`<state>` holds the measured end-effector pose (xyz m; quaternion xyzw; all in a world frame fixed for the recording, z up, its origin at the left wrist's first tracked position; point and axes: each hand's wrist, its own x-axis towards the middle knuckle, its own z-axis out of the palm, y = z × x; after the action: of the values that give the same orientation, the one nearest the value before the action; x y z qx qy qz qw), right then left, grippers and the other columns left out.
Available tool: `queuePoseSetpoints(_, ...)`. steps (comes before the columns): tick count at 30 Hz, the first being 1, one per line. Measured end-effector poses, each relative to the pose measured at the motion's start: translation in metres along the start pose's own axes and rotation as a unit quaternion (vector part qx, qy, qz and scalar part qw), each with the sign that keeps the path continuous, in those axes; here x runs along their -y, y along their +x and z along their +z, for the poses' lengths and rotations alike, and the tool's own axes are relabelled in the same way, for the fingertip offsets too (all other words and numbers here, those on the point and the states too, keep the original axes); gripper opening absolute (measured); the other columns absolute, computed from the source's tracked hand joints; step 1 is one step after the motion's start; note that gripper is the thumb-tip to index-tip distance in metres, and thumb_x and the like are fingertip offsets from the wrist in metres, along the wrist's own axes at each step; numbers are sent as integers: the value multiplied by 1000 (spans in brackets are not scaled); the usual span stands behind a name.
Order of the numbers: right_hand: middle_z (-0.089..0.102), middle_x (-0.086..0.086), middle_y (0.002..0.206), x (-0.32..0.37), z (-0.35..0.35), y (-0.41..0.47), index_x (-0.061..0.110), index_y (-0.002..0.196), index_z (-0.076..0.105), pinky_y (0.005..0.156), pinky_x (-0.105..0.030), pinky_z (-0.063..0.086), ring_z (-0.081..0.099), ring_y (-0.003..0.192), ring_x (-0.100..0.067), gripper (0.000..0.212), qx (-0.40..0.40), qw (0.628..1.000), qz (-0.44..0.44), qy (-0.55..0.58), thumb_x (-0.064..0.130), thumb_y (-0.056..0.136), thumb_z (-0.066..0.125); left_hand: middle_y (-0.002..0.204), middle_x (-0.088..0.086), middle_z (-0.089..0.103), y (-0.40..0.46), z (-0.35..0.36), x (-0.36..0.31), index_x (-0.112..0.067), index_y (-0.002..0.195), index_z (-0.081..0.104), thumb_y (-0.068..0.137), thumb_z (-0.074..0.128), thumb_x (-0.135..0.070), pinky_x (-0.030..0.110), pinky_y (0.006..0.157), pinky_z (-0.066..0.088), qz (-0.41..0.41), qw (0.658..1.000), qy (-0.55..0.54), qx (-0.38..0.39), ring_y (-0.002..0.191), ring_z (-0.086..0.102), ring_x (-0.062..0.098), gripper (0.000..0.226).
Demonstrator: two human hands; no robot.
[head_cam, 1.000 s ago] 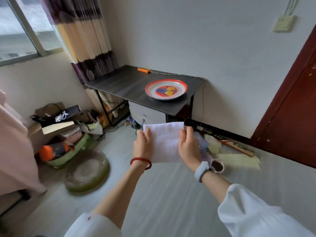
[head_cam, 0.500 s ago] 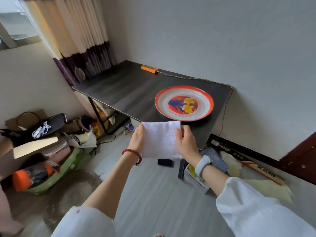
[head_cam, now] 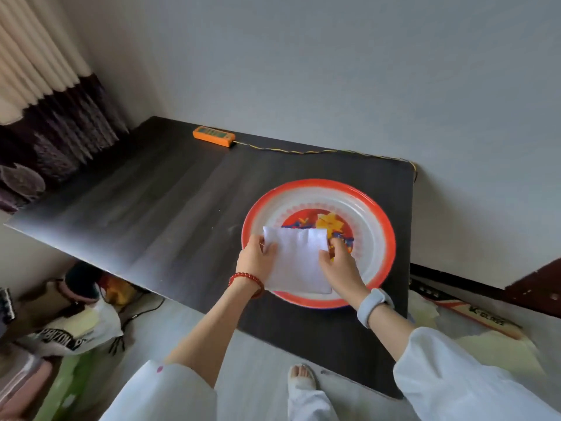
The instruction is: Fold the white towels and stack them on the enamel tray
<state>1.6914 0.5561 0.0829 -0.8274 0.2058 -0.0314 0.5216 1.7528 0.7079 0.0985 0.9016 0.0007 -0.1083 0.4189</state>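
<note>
- While gripped at both edges by left hand [head_cam: 256, 260] and right hand [head_cam: 339, 266], folded towel [head_cam: 299, 260] over tray [head_cam: 383, 226], unreleased.
- No other towels visible; stacking barely begun.

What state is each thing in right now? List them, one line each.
White towel: folded flat, held over the near-left part of the tray.
Enamel tray: upright on the table, no other towel on it.
Left hand: grips the towel's left edge.
Right hand: grips the towel's right edge.
Orange power strip: lying flat at the table's far edge, cord attached.
Table: standing, bearing the tray.
</note>
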Motion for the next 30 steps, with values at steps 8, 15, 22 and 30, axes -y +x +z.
queuePoseSetpoints(8,42,5,61,-22,28,133,17,91,38,54,-29,33,43,55,-14,7,-31,995,83,-48,18,92,45,102,7,59,156,41,0,-8,113,53,93,48,-20,22,70,33,-29,997,16,67,84,50,19,24)
queuePoseSetpoints(15,44,6,65,-41,54,197,17,93,42,50,-26,33,48,60,-19,5,-34,985,129,-110,17,91,46,112,12,60,223,65,17,-9,128,44,92,47,-11,30,74,43,-25,990,82,114,89,55,27,36)
queuePoseSetpoints(22,37,10,66,-47,74,194,9,99,49,46,-23,23,42,61,-17,12,-18,976,108,-189,19,94,45,138,10,33,213,58,38,-9,137,33,89,45,-2,37,75,48,102,951,243,162,101,54,32,51)
queuePoseSetpoints(30,52,2,78,-46,87,190,11,117,48,48,-27,30,48,63,-20,26,-17,974,128,-187,22,94,46,149,9,30,210,54,67,-4,141,31,92,47,-34,44,96,35,244,849,427,195,135,33,26,59)
